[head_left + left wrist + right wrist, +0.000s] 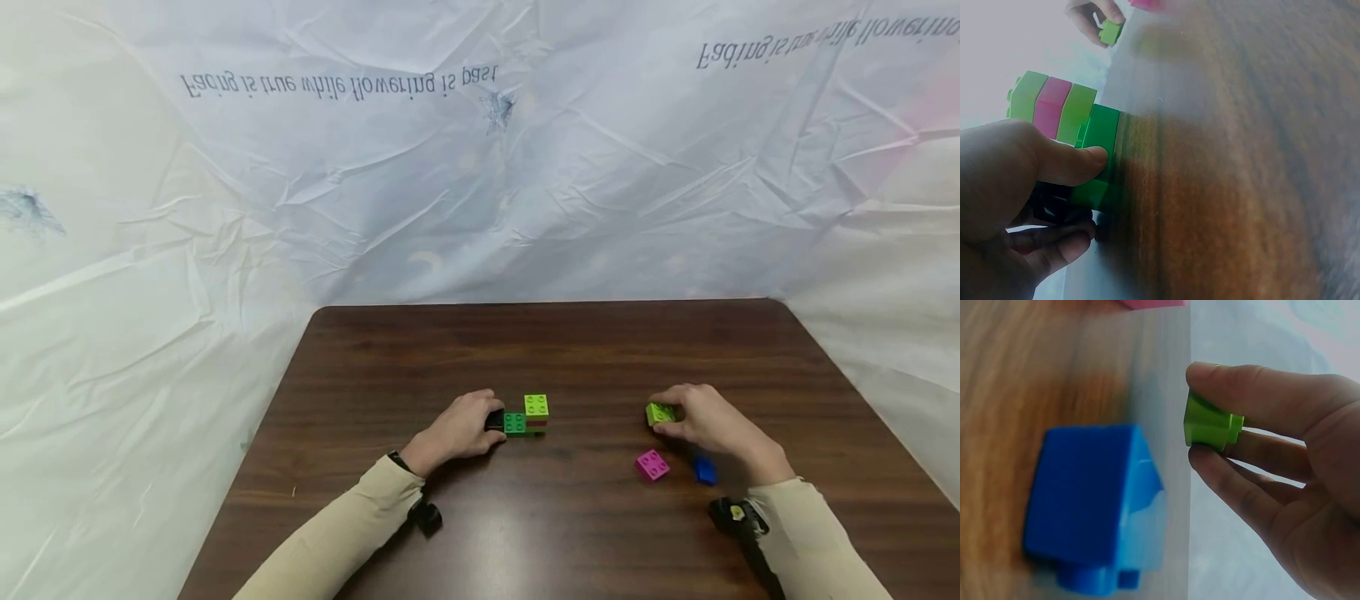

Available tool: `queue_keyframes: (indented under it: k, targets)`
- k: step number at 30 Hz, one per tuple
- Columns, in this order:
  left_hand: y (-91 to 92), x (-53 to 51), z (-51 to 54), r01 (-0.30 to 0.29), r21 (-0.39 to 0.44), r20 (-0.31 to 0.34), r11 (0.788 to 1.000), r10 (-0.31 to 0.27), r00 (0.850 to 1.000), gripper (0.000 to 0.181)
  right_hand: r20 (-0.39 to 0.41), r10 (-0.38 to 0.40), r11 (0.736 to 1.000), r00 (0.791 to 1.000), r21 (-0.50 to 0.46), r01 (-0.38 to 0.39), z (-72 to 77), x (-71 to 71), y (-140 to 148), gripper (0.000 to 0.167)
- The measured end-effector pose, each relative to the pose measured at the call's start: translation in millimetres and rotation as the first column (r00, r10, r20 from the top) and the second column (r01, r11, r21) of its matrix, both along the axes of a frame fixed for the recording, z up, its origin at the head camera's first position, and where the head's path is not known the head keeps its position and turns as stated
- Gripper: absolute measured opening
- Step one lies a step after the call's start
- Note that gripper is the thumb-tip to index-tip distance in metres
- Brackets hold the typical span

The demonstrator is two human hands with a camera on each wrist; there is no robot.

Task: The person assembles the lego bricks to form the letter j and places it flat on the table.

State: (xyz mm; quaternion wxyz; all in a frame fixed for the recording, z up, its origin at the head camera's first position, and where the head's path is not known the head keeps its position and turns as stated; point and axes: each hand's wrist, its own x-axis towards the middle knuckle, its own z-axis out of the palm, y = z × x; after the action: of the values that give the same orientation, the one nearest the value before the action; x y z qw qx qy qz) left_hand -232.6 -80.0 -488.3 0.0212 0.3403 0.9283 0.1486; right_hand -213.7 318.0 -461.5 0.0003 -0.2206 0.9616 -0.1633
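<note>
Lime-green four-stud brick (660, 414) sat pinched by the right hand's (708, 419) thumb and fingers, well right of the brick stack (536, 407), whose dark-green base (514, 423) the left hand (463, 425) gripped.

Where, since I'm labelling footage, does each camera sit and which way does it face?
Head: worn on the head, facing forward and down at the table; left hand, right hand and sleeves show.
Left wrist: worn there, facing the stack; left hand close, right hand farther off.
Right wrist: worn there, facing the lime block the right hand pinches, blue block nearer; only that hand shows.
Shared: head and left wrist views both show the stack and both hands.
</note>
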Motion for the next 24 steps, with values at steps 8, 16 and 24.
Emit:
queue_keyframes:
  k: [8, 16, 24]
  targets:
    - [0.9, -1.2, 0.2, 0.001, -0.006, -0.008, 1.000, -0.001, 1.000, 0.041, -0.072, 0.029, 0.999, 0.997, -0.014, -0.030, 9.0, -2.9, -9.2, 0.039]
    - [1.8, -0.9, -1.0, -0.003, -0.012, -0.003, 1.000, 0.003, 1.000, 0.041, -0.066, 0.046, 0.998, 0.997, -0.043, -0.049, 15.8, -3.6, -17.7, 0.040]
    - [1.7, -0.5, -2.5, -0.005, -0.014, -0.004, 1.000, 0.005, 1.000, 0.041, -0.059, 0.064, 0.995, 0.996, -0.071, -0.068, 19.7, -8.4, -27.4, 0.042]
